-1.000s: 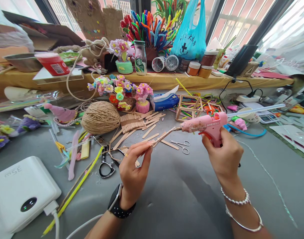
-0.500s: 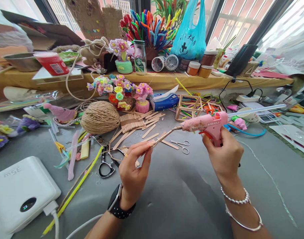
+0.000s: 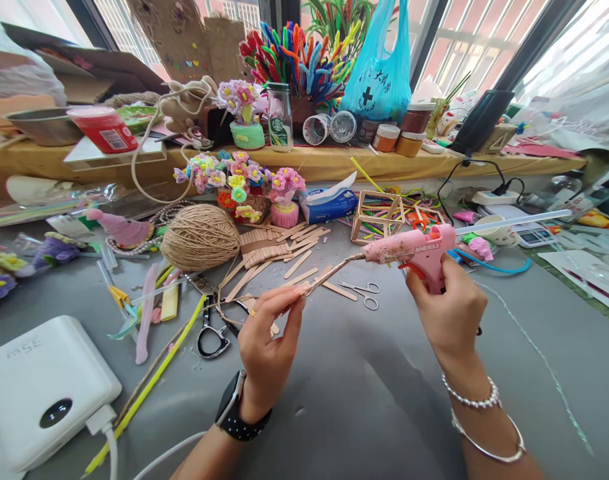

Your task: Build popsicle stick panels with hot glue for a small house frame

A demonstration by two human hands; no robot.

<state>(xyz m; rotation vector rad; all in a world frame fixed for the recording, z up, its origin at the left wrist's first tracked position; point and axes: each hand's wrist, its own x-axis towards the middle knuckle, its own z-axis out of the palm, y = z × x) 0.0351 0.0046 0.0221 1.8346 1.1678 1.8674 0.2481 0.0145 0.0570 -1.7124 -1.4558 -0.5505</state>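
The right hand (image 3: 447, 313) is wrapping closed around the handle of the pink glue gun (image 3: 414, 253), a finger lying by the red trigger, its nozzle touching the far end of a thin wooden stick (image 3: 324, 277). The left hand (image 3: 267, 343) is pinching the near end of that stick between thumb and fingertips, holding it raised above the grey table (image 3: 374, 393). The stick looks light, stiff and easily snapped, so an end pinch clear of the hot tip seems the safest hold. Loose sticks (image 3: 279, 250), a twine ball (image 3: 201, 235) and black scissors (image 3: 212, 333) are lying just beyond.
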